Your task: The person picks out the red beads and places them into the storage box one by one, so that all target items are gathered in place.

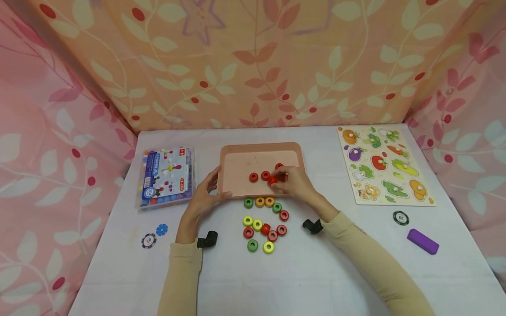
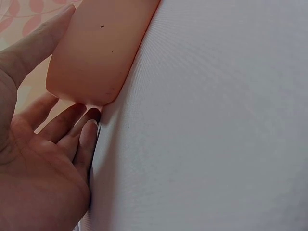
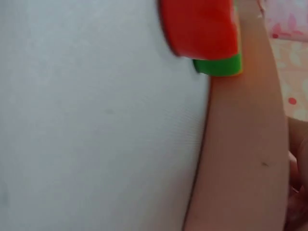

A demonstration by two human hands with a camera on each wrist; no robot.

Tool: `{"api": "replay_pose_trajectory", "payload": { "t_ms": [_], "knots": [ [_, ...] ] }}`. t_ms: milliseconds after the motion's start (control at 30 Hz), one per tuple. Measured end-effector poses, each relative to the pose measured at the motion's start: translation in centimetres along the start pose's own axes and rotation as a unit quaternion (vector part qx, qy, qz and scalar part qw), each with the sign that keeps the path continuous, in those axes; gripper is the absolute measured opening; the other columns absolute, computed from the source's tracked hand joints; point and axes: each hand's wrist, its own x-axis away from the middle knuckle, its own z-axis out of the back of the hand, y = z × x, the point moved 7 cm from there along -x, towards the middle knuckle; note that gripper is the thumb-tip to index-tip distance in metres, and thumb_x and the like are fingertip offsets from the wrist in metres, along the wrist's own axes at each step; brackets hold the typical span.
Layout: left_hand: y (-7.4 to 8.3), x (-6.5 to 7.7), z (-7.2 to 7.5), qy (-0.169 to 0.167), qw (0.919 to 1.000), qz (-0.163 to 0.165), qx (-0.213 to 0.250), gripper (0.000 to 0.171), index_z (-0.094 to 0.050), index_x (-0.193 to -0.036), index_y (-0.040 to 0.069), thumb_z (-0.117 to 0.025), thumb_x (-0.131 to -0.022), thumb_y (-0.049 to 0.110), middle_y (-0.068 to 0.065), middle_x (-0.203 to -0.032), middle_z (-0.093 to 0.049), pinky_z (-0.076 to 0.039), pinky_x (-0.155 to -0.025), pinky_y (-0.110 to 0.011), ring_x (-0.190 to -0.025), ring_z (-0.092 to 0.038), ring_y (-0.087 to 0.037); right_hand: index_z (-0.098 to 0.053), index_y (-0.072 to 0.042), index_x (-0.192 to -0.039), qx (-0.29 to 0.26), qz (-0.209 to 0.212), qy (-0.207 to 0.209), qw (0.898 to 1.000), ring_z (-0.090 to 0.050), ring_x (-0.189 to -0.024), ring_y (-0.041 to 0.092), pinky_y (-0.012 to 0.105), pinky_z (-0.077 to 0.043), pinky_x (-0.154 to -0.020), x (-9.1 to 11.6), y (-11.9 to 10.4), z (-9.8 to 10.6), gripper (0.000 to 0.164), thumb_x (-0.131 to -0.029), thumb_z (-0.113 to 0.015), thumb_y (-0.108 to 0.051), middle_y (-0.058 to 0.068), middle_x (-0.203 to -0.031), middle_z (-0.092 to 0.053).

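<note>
A shallow peach tray lies on the white-covered table. My left hand holds its near left corner, thumb at the front rim and fingers along the left side; the left wrist view shows these fingers against the tray's wall. Over the tray's right part, my right hand pinches a red ring bead between thumb and fingers. Other red ring beads lie in the tray, some partly hidden by that hand. In the right wrist view only a bit of the right hand appears behind the tray wall.
Several green, yellow, orange and red ring beads lie before the tray. To the left are a clear plastic box, a poker chip and a blue disc. A vegetable puzzle board, another chip and a purple block lie right.
</note>
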Motion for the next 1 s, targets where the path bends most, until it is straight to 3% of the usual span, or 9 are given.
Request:
{"api": "replay_pose_trajectory", "payload": {
  "t_ms": [167, 467, 700, 867, 1000],
  "knots": [
    [0.3, 0.0, 0.1, 0.001, 1.0000, -0.008, 0.000, 0.098, -0.030, -0.157, 0.035, -0.087, -0.078, 0.026, 0.000, -0.162, -0.034, -0.031, -0.117, -0.054, -0.141, -0.040, -0.029, -0.078, -0.014, -0.104, 0.011, -0.006, 0.014, 1.000, -0.060, -0.095, 0.020, 0.035, -0.050, -0.080, -0.1, 0.2, -0.1, 0.028, -0.079, -0.087, -0.021, 0.002, -0.104, -0.073],
    [0.2, 0.0, 0.0, 0.003, 0.9999, -0.010, 0.006, 0.098, -0.031, -0.157, 0.033, -0.087, -0.078, 0.025, -0.002, -0.162, -0.035, -0.030, -0.117, -0.053, -0.140, -0.041, -0.029, -0.077, -0.013, -0.104, 0.030, 0.016, 0.024, 0.999, -0.063, -0.091, 0.020, 0.037, -0.053, -0.082, 0.4, 0.2, 0.0, 0.029, -0.079, -0.087, -0.021, 0.003, -0.100, -0.073],
    [0.2, 0.0, 0.0, 0.002, 1.0000, -0.001, 0.002, 0.098, -0.031, -0.157, 0.037, -0.088, -0.077, 0.028, 0.000, -0.162, -0.034, -0.031, -0.117, -0.054, -0.140, -0.041, -0.029, -0.077, -0.014, -0.103, 0.003, 0.026, 0.029, 0.999, -0.054, -0.071, 0.022, 0.031, -0.041, -0.059, 1.5, -1.1, 1.3, 0.027, -0.079, -0.087, -0.022, 0.008, -0.098, -0.073],
    [0.2, 0.1, 0.1, 0.004, 1.0000, 0.008, -0.002, 0.099, -0.031, -0.156, 0.039, -0.088, -0.076, 0.032, 0.000, -0.162, -0.033, -0.030, -0.117, -0.055, -0.140, -0.041, -0.030, -0.077, -0.012, -0.101, -0.042, 0.073, -0.012, 0.996, -0.047, -0.064, 0.022, 0.026, -0.033, -0.055, 3.1, -2.4, 1.7, 0.022, -0.081, -0.084, -0.016, 0.001, -0.092, -0.074],
    [0.0, 0.1, 0.1, 0.001, 0.9999, 0.010, -0.002, 0.098, -0.030, -0.156, 0.039, -0.088, -0.077, 0.033, 0.001, -0.162, -0.033, -0.030, -0.117, -0.055, -0.140, -0.041, -0.030, -0.077, -0.014, -0.102, -0.037, 0.081, -0.072, 0.993, -0.053, -0.070, 0.016, 0.022, -0.041, -0.059, 4.9, -2.2, 1.2, 0.025, -0.079, -0.086, -0.015, -0.005, -0.091, -0.074]
  ]
}}
